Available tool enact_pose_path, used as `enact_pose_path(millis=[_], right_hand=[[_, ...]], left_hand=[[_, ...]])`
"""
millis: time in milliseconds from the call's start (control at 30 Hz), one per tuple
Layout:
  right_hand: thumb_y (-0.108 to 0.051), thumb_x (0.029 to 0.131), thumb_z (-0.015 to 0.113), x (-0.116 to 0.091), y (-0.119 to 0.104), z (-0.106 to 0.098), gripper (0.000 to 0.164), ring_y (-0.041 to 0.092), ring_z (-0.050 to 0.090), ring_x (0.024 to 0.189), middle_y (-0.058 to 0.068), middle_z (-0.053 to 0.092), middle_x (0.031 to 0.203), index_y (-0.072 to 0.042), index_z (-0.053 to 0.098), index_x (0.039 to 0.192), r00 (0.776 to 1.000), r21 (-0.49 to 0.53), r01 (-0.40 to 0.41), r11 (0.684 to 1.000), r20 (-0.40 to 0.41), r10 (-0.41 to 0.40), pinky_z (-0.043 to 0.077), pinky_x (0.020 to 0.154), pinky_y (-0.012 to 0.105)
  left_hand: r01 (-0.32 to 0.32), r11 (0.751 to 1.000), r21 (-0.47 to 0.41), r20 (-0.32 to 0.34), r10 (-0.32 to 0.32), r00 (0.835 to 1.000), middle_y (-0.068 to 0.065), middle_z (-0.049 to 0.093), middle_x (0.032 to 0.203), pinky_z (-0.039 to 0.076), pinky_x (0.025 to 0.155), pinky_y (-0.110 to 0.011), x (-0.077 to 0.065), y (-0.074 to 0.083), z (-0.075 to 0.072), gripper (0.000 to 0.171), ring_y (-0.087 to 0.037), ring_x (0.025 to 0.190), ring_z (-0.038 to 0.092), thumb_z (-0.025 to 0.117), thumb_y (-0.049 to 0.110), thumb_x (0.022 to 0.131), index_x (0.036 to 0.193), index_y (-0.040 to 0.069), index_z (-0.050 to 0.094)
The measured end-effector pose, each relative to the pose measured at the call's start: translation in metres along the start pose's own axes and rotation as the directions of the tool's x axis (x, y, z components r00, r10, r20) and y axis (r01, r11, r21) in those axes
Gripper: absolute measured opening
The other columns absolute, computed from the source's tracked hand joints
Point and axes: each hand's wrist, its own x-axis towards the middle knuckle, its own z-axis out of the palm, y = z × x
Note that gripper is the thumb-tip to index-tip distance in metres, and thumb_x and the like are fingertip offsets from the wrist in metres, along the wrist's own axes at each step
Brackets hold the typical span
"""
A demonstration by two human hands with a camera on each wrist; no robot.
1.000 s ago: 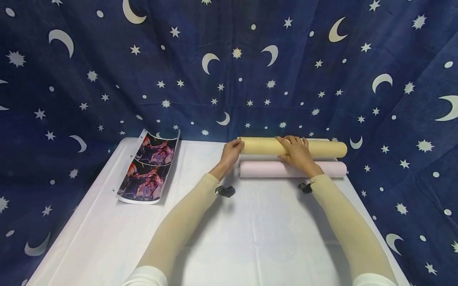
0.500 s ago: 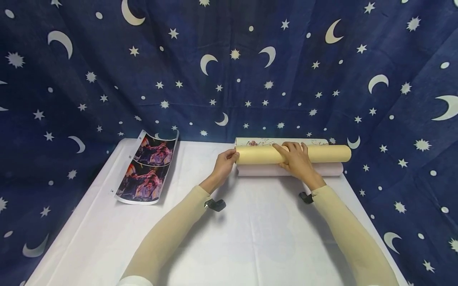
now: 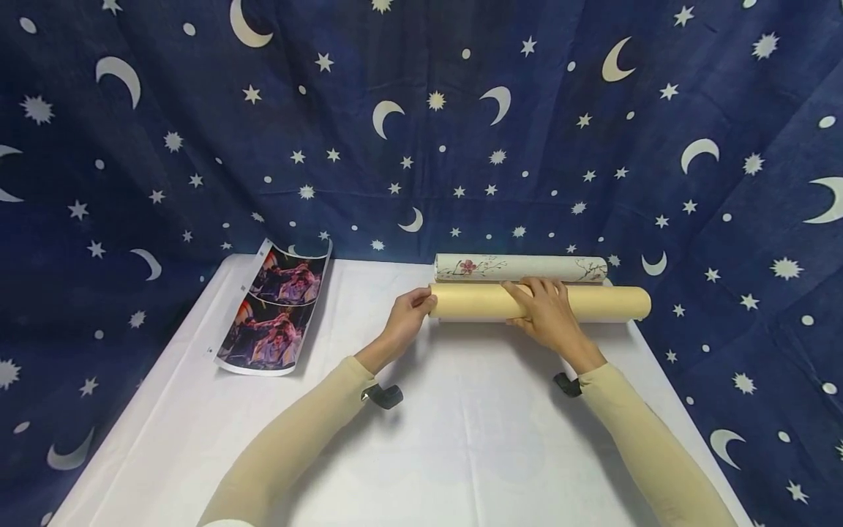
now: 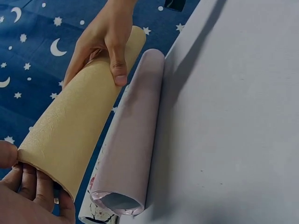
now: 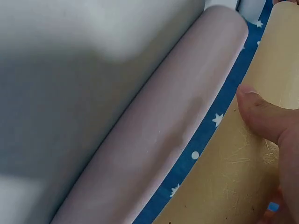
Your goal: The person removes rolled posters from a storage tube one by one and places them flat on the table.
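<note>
A yellow wallpaper roll [image 3: 470, 301] is held level above the table's back right. My left hand [image 3: 403, 320] pinches its left end; in the left wrist view the fingers reach into the hollow end, with the thumb outside. My right hand [image 3: 548, 316] grips the roll around its middle from above, its thumb [image 5: 257, 112] lying along the near side. Under the yellow roll lies a pink wallpaper roll [image 4: 133, 130], nearly all hidden in the head view. Behind it rests a white roll with a red blossom print [image 3: 527, 268].
A curled sheet with two dark colourful photos [image 3: 273, 315] lies on the left part of the white-covered table [image 3: 421, 461]. A dark blue curtain with moons and stars [image 3: 342, 95] hangs behind and along the sides.
Both hands have brought the yellow roll away from the back edge toward me and slightly left. It now covers the pink roll, and the blossom-print roll behind has come into view.
</note>
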Motion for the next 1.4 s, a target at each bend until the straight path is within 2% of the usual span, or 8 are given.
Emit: enact_pose_path(millis=[233, 433, 633, 833, 1033, 1167, 1300, 1400], right_hand=[[-0.035, 0.075, 0.083, -0.008, -0.012, 0.001, 0.079, 0.044, 0.046, 0.12, 0.016, 0.054, 0.125, -0.028, 0.046, 0.144, 1.0, 0.017, 0.024, 1.0, 0.002, -0.024, 0.029, 0.103, 0.066], [-0.039, 0.076, 0.082, -0.015, -0.024, 0.003, 0.077, 0.041, 0.048, 0.117, 0.014, 0.055, 0.124, -0.029, 0.046, 0.144, 0.999, 0.01, 0.035, 0.999, 0.017, -0.035, 0.034, 0.1, 0.063], [-0.04, 0.076, 0.082, -0.022, -0.037, 0.006, 0.078, 0.04, 0.05, 0.115, 0.014, 0.055, 0.123, -0.03, 0.046, 0.144, 0.998, 0.027, 0.031, 0.999, 0.047, -0.032, 0.035, 0.099, 0.062], [-0.04, 0.076, 0.082, -0.027, -0.048, 0.01, 0.077, 0.039, 0.051, 0.115, 0.014, 0.056, 0.123, -0.029, 0.047, 0.144, 0.997, 0.039, 0.041, 0.998, 0.058, -0.043, 0.036, 0.098, 0.06], [-0.04, 0.075, 0.083, -0.032, -0.055, 0.016, 0.076, 0.039, 0.051, 0.116, 0.014, 0.056, 0.124, -0.027, 0.05, 0.143, 0.997, 0.052, 0.044, 0.998, 0.067, -0.047, 0.038, 0.096, 0.059], [-0.04, 0.075, 0.083, -0.036, -0.059, 0.02, 0.077, 0.039, 0.052, 0.117, 0.015, 0.057, 0.126, -0.027, 0.05, 0.143, 0.996, 0.062, 0.04, 0.997, 0.081, -0.045, 0.038, 0.098, 0.06], [-0.04, 0.074, 0.084, -0.038, -0.062, 0.024, 0.078, 0.038, 0.053, 0.115, 0.013, 0.058, 0.125, -0.028, 0.049, 0.144, 0.994, 0.076, 0.037, 0.996, 0.095, -0.044, 0.038, 0.099, 0.059], [-0.039, 0.074, 0.084, -0.04, -0.064, 0.026, 0.078, 0.036, 0.053, 0.113, 0.012, 0.058, 0.122, -0.027, 0.05, 0.143, 0.994, 0.088, 0.036, 0.995, 0.099, -0.045, 0.038, 0.098, 0.059]], left_hand=[[0.022, 1.0, 0.016, 0.015, -0.022, 1.0, -0.019, 0.061, 0.13, 0.044, 0.109, -0.043, -0.012, -0.001, -0.009, 0.038, -0.027, 0.12, 0.059, 0.056, 0.019, 0.1, 0.131, -0.003, 0.056], [0.044, 0.999, 0.019, 0.024, -0.044, 0.999, -0.017, 0.063, 0.126, 0.044, 0.108, -0.046, -0.027, -0.004, -0.018, 0.036, -0.022, 0.112, 0.06, 0.056, 0.019, 0.1, 0.13, -0.002, 0.057], [0.046, 0.998, 0.04, 0.031, -0.048, 0.998, -0.016, 0.066, 0.121, 0.044, 0.106, -0.048, -0.041, -0.012, -0.026, 0.036, -0.019, 0.106, 0.061, 0.055, 0.019, 0.1, 0.129, -0.003, 0.057], [0.06, 0.998, 0.032, 0.055, -0.062, 0.997, -0.018, 0.067, 0.122, 0.046, 0.105, -0.045, -0.052, -0.021, -0.033, 0.038, -0.023, 0.111, 0.064, 0.053, 0.019, 0.101, 0.131, -0.003, 0.054], [0.069, 0.997, 0.04, 0.064, -0.072, 0.995, -0.019, 0.067, 0.122, 0.048, 0.103, -0.043, -0.06, -0.027, -0.037, 0.039, -0.026, 0.112, 0.065, 0.051, 0.02, 0.102, 0.132, -0.004, 0.053], [0.097, 0.994, 0.04, 0.06, -0.099, 0.993, -0.017, 0.068, 0.12, 0.048, 0.104, -0.044, -0.064, -0.031, -0.038, 0.038, -0.024, 0.11, 0.065, 0.05, 0.02, 0.101, 0.131, -0.004, 0.054], [0.127, 0.991, 0.036, 0.069, -0.13, 0.989, -0.016, 0.066, 0.119, 0.042, 0.109, -0.046, -0.066, -0.036, -0.039, 0.042, -0.022, 0.11, 0.063, 0.048, 0.021, 0.101, 0.134, -0.005, 0.052], [0.142, 0.99, 0.025, 0.101, -0.144, 0.984, -0.015, 0.063, 0.122, 0.037, 0.114, -0.047, -0.066, -0.04, -0.04, 0.046, -0.023, 0.115, 0.059, 0.044, 0.023, 0.102, 0.137, -0.006, 0.048]])
